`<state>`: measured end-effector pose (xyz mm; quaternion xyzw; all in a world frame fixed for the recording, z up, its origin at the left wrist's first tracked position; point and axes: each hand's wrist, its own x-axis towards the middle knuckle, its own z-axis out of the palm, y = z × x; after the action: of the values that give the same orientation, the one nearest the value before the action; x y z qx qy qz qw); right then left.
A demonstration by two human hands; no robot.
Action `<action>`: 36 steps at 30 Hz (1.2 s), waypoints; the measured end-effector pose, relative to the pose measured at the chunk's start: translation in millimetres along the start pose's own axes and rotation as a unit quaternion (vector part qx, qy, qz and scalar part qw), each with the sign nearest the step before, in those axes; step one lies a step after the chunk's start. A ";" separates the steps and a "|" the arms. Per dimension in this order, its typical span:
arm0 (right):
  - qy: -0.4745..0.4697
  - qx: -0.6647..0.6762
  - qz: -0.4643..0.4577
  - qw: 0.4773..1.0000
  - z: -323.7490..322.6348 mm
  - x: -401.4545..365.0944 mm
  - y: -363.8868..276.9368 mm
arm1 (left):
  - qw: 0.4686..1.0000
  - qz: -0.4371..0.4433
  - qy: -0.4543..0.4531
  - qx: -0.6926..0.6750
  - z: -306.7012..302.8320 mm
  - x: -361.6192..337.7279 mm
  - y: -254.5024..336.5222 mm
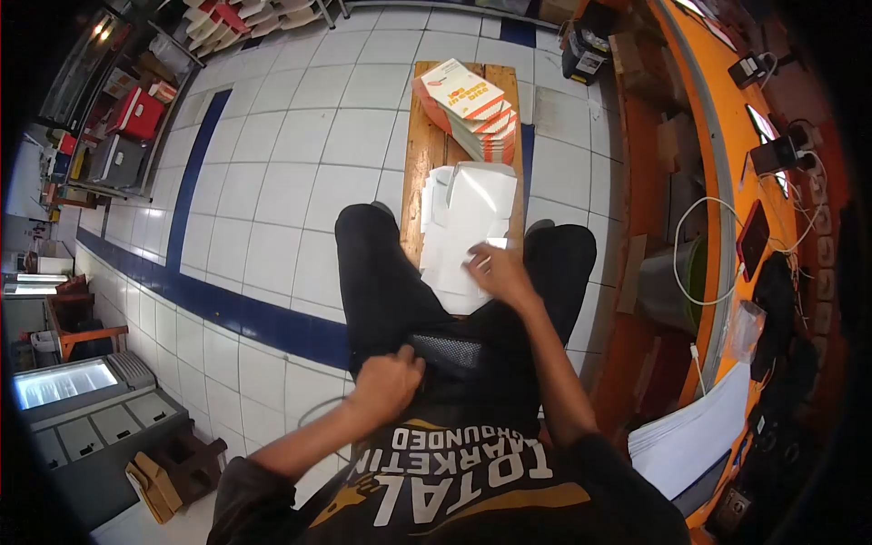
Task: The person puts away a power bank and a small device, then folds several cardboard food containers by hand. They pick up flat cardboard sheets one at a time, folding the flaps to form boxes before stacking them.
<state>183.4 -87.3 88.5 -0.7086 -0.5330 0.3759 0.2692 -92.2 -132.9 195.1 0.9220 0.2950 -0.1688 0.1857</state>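
Note:
An unfolded white cardboard box (pixel 472 204) lies with its plain side up on a narrow wooden bench (pixel 413 195) between the knees. Bent over its near part is my right hand (pixel 500 274), slightly blurred, its fingers closed against the cardboard by a side flap. Lower down, my left hand (pixel 389 386) stays over the lap with its fingers curled in, beside a black mesh piece (pixel 445 351); whatever they may hold is hidden. At the bench's far end sits a leaning stack of printed boxes (pixel 465 104) in white, orange and red.
An orange counter (pixel 718 136) runs along the right, carrying a red-edged phone (pixel 753 238), cables and a stack of white sheets (pixel 695 436). Below it stands a grey bin (pixel 668 282). At left are a red cooler box (pixel 138 113) and a fridge (pixel 82 391) on the tiled floor.

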 end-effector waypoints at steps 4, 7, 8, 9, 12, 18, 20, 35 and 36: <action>-0.085 -0.047 -0.070 0.993 -12.2 0.6 -25.8 | 0.995 -0.028 -0.021 -0.098 -24.9 -9.9 -11.5; -0.263 0.016 -0.106 0.959 -11.7 -34.6 -79.7 | 0.988 -0.067 -0.028 -0.134 -41.2 -22.7 -9.8; -0.272 0.020 -0.104 0.957 -2.5 -43.9 -83.2 | 0.981 -0.095 -0.034 -0.168 -44.8 -26.3 -12.9; -0.232 -0.029 -0.156 0.960 6.9 -54.7 -88.3 | 0.971 -0.125 -0.039 -0.202 -44.7 -29.4 -14.6; -0.212 -0.092 -0.182 0.956 29.2 -70.5 -96.4 | 0.968 -0.134 -0.030 -0.210 -31.4 -36.4 -14.2; -0.180 -0.069 -0.177 0.965 32.6 -74.9 -95.5 | 0.978 -0.078 -0.026 -0.192 -27.0 -33.3 -16.2; -0.161 -0.027 -0.177 0.970 25.1 -76.3 -102.0 | 0.980 -0.070 -0.012 -0.187 -23.9 -33.1 -12.3; -0.190 -0.001 -0.188 0.964 -11.9 -104.1 -152.5 | 0.963 -0.058 0.170 -0.202 -11.9 -51.7 -0.5; -0.192 -0.001 -0.194 0.962 -12.6 -104.1 -150.6 | 0.947 -0.017 0.190 -0.260 -12.1 -58.8 -6.2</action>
<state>94.8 -143.6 239.1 -0.5065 -0.7020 0.4454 0.2285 -138.7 -151.2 229.0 0.8516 0.3744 0.0886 0.3561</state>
